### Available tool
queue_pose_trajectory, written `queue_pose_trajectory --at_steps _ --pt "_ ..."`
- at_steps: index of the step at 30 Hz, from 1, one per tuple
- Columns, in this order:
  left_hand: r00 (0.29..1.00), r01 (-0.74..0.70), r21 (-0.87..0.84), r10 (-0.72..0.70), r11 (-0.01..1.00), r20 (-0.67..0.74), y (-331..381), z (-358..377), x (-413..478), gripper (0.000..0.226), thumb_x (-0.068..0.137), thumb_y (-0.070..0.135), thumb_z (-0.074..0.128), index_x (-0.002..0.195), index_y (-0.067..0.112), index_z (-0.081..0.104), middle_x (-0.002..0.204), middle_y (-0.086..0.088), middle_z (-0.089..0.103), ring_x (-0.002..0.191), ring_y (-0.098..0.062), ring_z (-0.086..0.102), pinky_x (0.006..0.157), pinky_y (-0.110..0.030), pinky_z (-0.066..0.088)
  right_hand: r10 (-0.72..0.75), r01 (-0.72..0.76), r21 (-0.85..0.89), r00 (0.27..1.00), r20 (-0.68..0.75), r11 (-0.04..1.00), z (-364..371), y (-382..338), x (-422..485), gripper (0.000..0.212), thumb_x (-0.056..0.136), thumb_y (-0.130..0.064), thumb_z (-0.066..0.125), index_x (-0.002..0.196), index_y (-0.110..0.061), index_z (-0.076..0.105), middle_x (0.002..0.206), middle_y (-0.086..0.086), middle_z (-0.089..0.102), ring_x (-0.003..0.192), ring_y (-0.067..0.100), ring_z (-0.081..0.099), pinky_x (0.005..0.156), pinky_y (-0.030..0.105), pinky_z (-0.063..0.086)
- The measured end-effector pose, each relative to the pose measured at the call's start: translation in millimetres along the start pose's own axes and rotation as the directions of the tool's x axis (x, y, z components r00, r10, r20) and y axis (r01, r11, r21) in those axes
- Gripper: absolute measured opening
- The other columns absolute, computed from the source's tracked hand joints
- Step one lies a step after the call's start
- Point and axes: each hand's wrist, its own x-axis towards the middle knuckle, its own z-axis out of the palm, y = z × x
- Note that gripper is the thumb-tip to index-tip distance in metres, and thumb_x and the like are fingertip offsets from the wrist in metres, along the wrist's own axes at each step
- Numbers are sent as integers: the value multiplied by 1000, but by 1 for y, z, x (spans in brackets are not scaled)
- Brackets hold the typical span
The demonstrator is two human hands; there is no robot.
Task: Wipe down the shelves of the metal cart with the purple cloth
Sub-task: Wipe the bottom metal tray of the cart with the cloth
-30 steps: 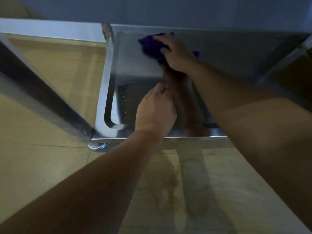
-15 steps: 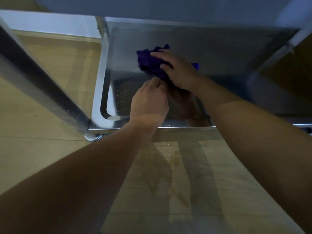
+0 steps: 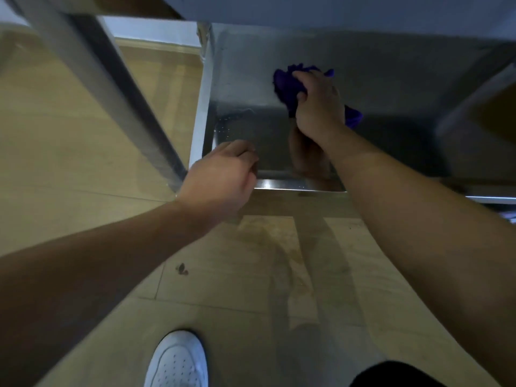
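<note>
At the bottom of the frame, nearest me, is the toe of my white perforated leather shoe [image 3: 178, 361], with a patch of my dark trouser leg [image 3: 391, 375] in the lower right corner. Both stand on the beige tiled floor [image 3: 83, 169], which has a small dark spot [image 3: 181, 269] left of centre.

My forearms reach up from the lower corners towards the bottom shelf of the shiny metal cart [image 3: 245, 107] in the upper middle. My left hand [image 3: 220, 177] sits at the shelf's front left corner, over the bright front rim [image 3: 293, 187], with its fingers curled under. I cannot tell whether they grip the rim or only rest against it.

Further in, my right hand [image 3: 318, 107] clutches the crumpled purple cloth [image 3: 287, 85] and presses it down on the flat of the shelf, right of centre. The cloth bunches out beyond my fingers and a corner of it shows past my wrist on the right. My hand's reflection lies in the metal just below it. Small water droplets speckle the shelf near its left wall.

A slanting grey metal post [image 3: 92, 65] of the cart crosses the upper left.
</note>
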Motion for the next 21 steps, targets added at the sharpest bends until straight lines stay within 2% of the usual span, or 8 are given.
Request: queue_pose_trajectory --at_steps 3,7,9,12,14,16,18,21 --pt "995 -71 86 65 994 77 -20 -17 -24 35 90 24 40 110 10 65 120 -6 60 101 -28 59 79 -43 54 -205 205 -11 978 25 979 15 -41 -25 46 88 -12 44 132 -20 54 139 6 50 125 30 45 105 43 37" --pt "975 -177 130 156 976 156 -26 -27 -51 39 88 23 37 114 5 60 118 -9 56 98 -29 58 74 -43 55 -480 467 111 852 209 877 18 -64 -62 42 97 -15 44 139 -22 50 146 3 45 137 25 35 115 39 27" --pt "976 -178 121 159 976 152 -26 -28 -59 39 87 21 37 115 3 58 118 -11 54 95 -30 58 70 -42 54 -480 474 83 848 226 876 9 -53 -59 42 99 -16 44 140 -23 48 147 3 44 138 23 35 115 37 26" --pt "982 -132 94 117 987 151 -23 -25 -64 41 85 17 40 120 1 54 125 -12 50 99 -31 56 68 -44 55 -234 236 5 963 133 972 6 -38 -39 44 96 -13 44 139 -19 50 145 7 45 135 26 38 114 40 28" --pt "983 -107 87 92 990 159 -22 -23 -62 40 84 17 42 119 2 54 125 -11 49 98 -31 56 67 -46 55 -128 128 -3 989 71 992 10 -49 -36 45 92 -12 44 136 -19 52 143 6 47 132 27 40 111 44 33" --pt "987 -76 71 65 995 149 -22 -22 -60 38 83 18 40 114 3 57 121 -10 49 93 -30 55 66 -47 54 -243 243 15 964 105 970 17 -72 -49 44 91 -10 46 133 -17 55 141 7 49 129 29 42 109 44 35" --pt "989 -65 62 56 996 134 -25 -23 -60 36 84 16 42 114 3 57 119 -11 48 91 -30 54 66 -47 54 -408 402 73 884 227 913 20 -91 -69 44 94 -12 46 136 -22 53 145 3 46 135 26 37 114 41 29" --pt "986 -117 86 105 989 133 -30 -20 -66 41 86 19 36 118 1 54 120 -13 47 93 -30 55 65 -47 55 -484 481 100 805 343 871 11 -84 -83 44 99 -16 45 141 -30 47 151 -4 40 142 18 27 118 33 19"
